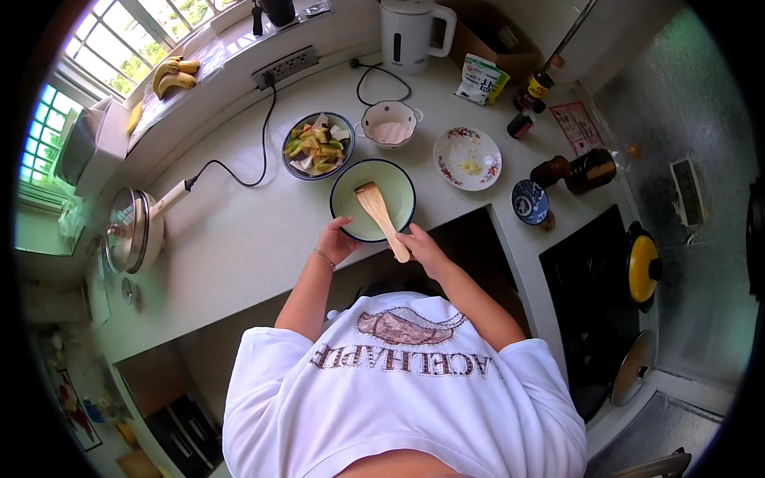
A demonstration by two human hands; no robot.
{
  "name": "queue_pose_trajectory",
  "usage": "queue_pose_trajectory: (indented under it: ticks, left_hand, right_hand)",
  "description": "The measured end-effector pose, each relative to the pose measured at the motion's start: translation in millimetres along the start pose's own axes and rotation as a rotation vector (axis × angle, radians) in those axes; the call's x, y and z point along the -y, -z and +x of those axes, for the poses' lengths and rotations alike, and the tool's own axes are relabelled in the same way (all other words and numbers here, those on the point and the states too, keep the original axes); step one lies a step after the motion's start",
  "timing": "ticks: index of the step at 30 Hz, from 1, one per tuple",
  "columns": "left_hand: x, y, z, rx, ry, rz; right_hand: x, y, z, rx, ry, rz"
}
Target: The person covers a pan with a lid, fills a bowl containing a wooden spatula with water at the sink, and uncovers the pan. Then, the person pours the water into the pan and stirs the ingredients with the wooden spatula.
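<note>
A pale green bowl (347, 195) with a dark blue rim stands at the counter's front edge. My left hand (339, 242) grips its near left rim. At the near right rim is my right hand (421, 248), fingers closed around the bowl's edge and the wooden spatula (380, 215). The spatula's flat end lies inside the bowl and its handle sticks out toward me. Behind the bowl are a bowl of cut vegetables (317, 147) and a white handled bowl (389, 126) with pale pink contents. A floral plate (449, 159) with chopped bits sits to the right.
An electric pan (147, 223) is at the left, its cord crossing the counter. A kettle (408, 40) stands at the back. Bottles (539, 84), a blue patterned bowl (530, 201) and a stove (590, 279) with a yellow pot (642, 268) are on the right.
</note>
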State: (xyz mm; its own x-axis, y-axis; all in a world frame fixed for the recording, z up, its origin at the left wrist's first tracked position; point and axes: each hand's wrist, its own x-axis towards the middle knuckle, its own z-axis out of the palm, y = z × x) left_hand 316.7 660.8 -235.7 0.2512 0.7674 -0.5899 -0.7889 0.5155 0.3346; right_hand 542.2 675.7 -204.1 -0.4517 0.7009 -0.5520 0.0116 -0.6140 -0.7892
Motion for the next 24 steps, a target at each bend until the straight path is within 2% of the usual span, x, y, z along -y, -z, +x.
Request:
queue_pose_trajectory:
  ticks: [3, 6, 12, 14, 18, 20, 22, 24]
  left_hand:
    - [-5, 10, 8, 0.059, 0.037, 0.012]
    - [-11, 4, 5, 0.104, 0.072, 0.054]
    - [-17, -9, 9, 0.058, 0.078, 0.160]
    - [-21, 5, 18, 0.162, 0.098, 0.139]
    - [-15, -1, -5, 0.202, 0.105, 0.084]
    - [-11, 8, -20, 0.186, 0.042, 0.023]
    - [-7, 13, -41, 0.128, 0.061, -0.027]
    - [-2, 16, -60, 0.154, 0.123, 0.050]
  right_hand:
    - [0, 1, 0, -0.084, -0.020, -0.072]
    - [3, -1, -3, -0.026, -0.016, -0.113]
    - [-1, -2, -3, -0.031, -0.026, -0.138]
    - [1, -5, -5, -0.050, -0.018, -0.137]
    - [6, -9, -14, -0.073, -0.014, -0.096]
    - [7, -11, -19, -0.114, -0.030, -0.077]
    - [-2, -10, -21, -0.149, 0.024, -0.010]
    - [-13, -7, -24, -0.180, 0.054, 0.045]
